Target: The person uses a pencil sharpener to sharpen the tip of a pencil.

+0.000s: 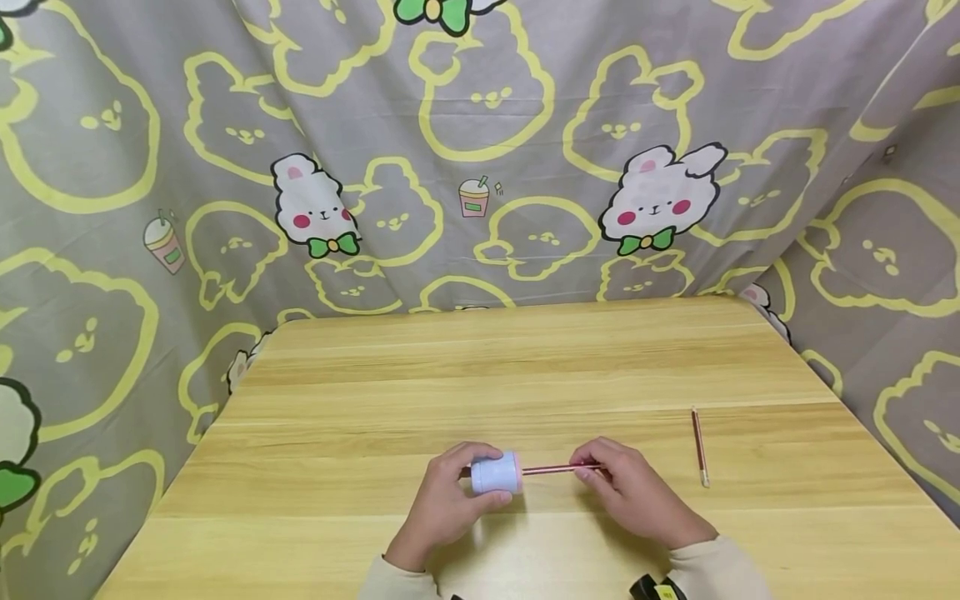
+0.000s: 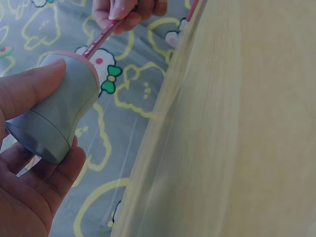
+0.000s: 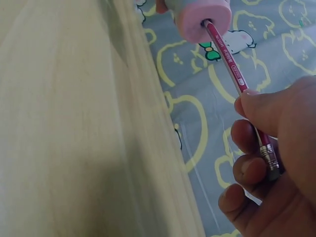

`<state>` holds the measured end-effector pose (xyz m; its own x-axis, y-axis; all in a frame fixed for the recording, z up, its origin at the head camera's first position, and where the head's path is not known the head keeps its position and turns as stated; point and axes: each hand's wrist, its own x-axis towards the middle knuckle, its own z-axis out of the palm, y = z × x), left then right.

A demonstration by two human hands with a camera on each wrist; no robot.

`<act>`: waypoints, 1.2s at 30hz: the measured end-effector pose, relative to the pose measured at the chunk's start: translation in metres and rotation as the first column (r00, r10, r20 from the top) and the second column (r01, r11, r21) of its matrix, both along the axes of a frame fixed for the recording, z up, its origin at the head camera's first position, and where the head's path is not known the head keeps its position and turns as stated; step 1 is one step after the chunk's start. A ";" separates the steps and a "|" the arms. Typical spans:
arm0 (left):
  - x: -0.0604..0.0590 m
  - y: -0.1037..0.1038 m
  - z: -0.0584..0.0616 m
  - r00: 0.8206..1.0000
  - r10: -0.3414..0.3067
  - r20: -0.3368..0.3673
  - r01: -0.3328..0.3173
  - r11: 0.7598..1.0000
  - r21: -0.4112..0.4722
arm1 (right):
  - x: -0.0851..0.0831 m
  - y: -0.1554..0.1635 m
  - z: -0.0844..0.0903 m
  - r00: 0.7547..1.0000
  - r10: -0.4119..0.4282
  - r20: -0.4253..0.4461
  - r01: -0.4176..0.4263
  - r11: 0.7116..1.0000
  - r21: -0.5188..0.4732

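A light-blue pencil sharpener with a pink face is gripped by my left hand, thumb on one side and fingers on the other. A dark red pencil has its far end in the hole of that pink face, so its tip is hidden. My right hand pinches the pencil near its eraser end, between thumb and fingers. Both hands hold these things above the near part of the table. A second red pencil with a pale eraser lies to the right of my right hand.
The wooden table extends beyond and to both sides of the hands. A grey curtain with yellow bear outlines and white rabbits hangs behind its far edge and along both sides.
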<state>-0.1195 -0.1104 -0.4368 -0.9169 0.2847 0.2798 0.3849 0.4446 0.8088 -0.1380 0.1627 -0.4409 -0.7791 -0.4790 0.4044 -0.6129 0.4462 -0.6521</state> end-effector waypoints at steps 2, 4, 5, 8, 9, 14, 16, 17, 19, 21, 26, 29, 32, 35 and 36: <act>0.000 0.000 0.000 1.000 0.000 -0.001 0.000 1.000 0.002 | 0.001 -0.002 -0.001 1.000 0.001 -0.003 -0.001 1.000 -0.002; 0.001 0.000 0.000 1.000 0.002 -0.001 -0.002 1.000 0.003 | 0.001 -0.005 -0.001 1.000 0.000 -0.005 0.000 1.000 -0.009; 0.001 0.001 0.001 1.000 0.001 -0.001 -0.001 1.000 0.004 | 0.002 -0.006 -0.001 1.000 0.001 -0.004 -0.001 1.000 -0.012; 0.001 0.001 0.001 1.000 -0.001 -0.003 0.001 1.000 0.002 | 0.004 -0.010 0.000 1.000 0.009 -0.001 -0.009 1.000 -0.026; 0.001 0.001 0.001 1.000 -0.001 -0.004 0.001 1.000 0.000 | 0.005 -0.011 0.000 1.000 0.013 -0.003 -0.013 0.999 -0.029; 0.001 0.001 0.001 1.000 -0.010 -0.019 0.010 1.000 0.003 | 0.005 -0.014 -0.001 1.000 0.019 -0.021 -0.020 0.999 -0.043; 0.001 0.001 0.002 1.000 -0.012 -0.024 0.012 1.000 0.005 | 0.004 -0.015 -0.002 1.000 0.017 -0.023 -0.019 0.999 -0.050; 0.001 0.001 0.002 1.000 -0.013 -0.026 0.013 1.000 0.004 | 0.004 -0.015 -0.003 1.000 0.017 -0.024 -0.018 0.998 -0.053; 0.001 0.002 0.002 0.999 -0.015 -0.028 0.015 1.000 0.002 | 0.004 -0.015 -0.003 1.000 0.010 -0.023 -0.011 0.998 -0.056; 0.001 0.002 0.002 0.999 -0.017 -0.031 0.017 1.000 -0.001 | 0.004 -0.014 -0.004 1.000 0.004 -0.024 -0.005 0.999 -0.053; 0.001 0.002 0.001 0.999 -0.022 -0.033 0.022 1.000 -0.007 | 0.004 -0.014 -0.003 0.999 -0.003 -0.050 0.002 1.000 -0.030; 0.001 0.001 0.002 0.999 -0.021 -0.027 0.020 1.000 -0.008 | 0.004 -0.014 -0.002 0.998 0.000 -0.067 -0.002 1.000 -0.022; 0.001 0.001 0.003 1.000 -0.019 -0.020 0.019 1.000 -0.007 | 0.005 -0.013 -0.001 0.999 0.020 -0.030 -0.021 0.999 -0.031; 0.001 0.001 0.003 1.000 -0.016 -0.019 0.016 1.000 -0.004 | 0.006 -0.013 0.000 0.999 0.042 0.014 -0.041 0.998 -0.046; 0.001 0.001 0.003 1.000 -0.016 -0.020 0.016 1.000 -0.003 | 0.006 -0.013 0.000 0.999 0.047 0.026 -0.046 0.997 -0.054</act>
<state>-0.1184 -0.1094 -0.4338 -0.9065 0.3000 0.2970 0.4077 0.4403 0.7999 -0.1318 0.1496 -0.4412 -0.7675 -0.4932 0.4094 -0.6138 0.3816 -0.6911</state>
